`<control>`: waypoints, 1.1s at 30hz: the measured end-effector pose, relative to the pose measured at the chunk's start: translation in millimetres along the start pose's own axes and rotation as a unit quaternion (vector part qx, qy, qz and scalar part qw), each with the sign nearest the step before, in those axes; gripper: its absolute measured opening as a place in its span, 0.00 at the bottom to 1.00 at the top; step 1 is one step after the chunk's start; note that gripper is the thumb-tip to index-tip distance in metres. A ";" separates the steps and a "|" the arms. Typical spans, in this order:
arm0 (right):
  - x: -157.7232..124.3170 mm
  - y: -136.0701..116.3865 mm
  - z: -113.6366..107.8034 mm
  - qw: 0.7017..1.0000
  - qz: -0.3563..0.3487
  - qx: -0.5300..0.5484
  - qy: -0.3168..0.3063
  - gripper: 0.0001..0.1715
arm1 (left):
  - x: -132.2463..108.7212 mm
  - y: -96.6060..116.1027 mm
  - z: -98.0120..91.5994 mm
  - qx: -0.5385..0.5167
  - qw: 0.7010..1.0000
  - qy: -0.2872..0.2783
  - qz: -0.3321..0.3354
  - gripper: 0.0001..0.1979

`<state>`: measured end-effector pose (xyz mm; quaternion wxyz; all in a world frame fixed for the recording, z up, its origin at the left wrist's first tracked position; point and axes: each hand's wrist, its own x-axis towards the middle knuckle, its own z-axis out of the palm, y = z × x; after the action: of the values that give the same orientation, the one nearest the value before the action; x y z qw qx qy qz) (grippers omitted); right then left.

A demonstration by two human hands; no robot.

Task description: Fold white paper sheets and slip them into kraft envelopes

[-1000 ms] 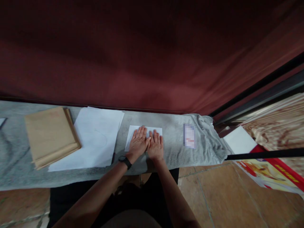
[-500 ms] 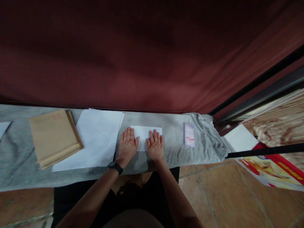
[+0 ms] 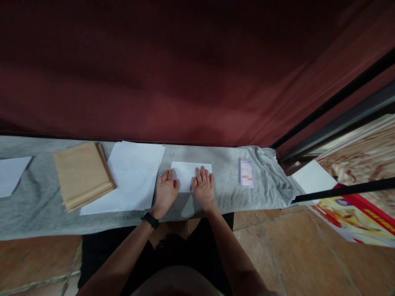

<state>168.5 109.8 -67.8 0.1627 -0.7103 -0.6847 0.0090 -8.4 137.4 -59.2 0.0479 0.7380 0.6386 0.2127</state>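
Observation:
A small white sheet of paper (image 3: 185, 176), perhaps folded, lies flat on the grey cloth in front of me. At its left edge rests my left hand (image 3: 167, 190), palm down, with the fingers somewhat bent and the thumb apart from them. A dark band circles that wrist. My right hand (image 3: 204, 188) lies flat over the paper's right part, fingers stretched out and slightly spread. Both hands touch the paper, and their undersides are hidden.
Larger white sheets (image 3: 132, 176) lie to the left, partly under a stack of brown paper envelopes (image 3: 84, 172). Another white sheet (image 3: 12, 174) is at far left. A blurred card-like item (image 3: 246, 172) sits right on the grey cloth (image 3: 225, 197). A colourful box (image 3: 354, 213) stands beyond the dark bar.
My left hand's fingers have drawn in and bent at the paper's left edge. The right hand stays flat. The view has shifted slightly, so the stack appears further right.

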 end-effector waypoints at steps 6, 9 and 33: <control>0.1 -0.6 -0.9 1.000 0.000 0.000 -0.003 0.31 | 21.3 -3.9 -4.3 -0.075 0.988 -0.056 -0.126 0.26; 0.2 -0.5 -1.0 1.000 -0.002 0.002 0.002 0.31 | 26.0 -3.6 -9.5 -0.123 0.968 -0.130 -0.179 0.24; -45.0 31.6 -9.4 0.998 0.049 -0.029 0.040 0.32 | 14.4 -7.4 -27.1 -0.176 0.948 -0.161 -0.210 0.23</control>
<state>198.6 63.6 -76.1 0.1685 -0.7473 -0.6420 -0.0318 -24.1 147.1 -33.6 0.3225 0.5917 0.7152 0.1855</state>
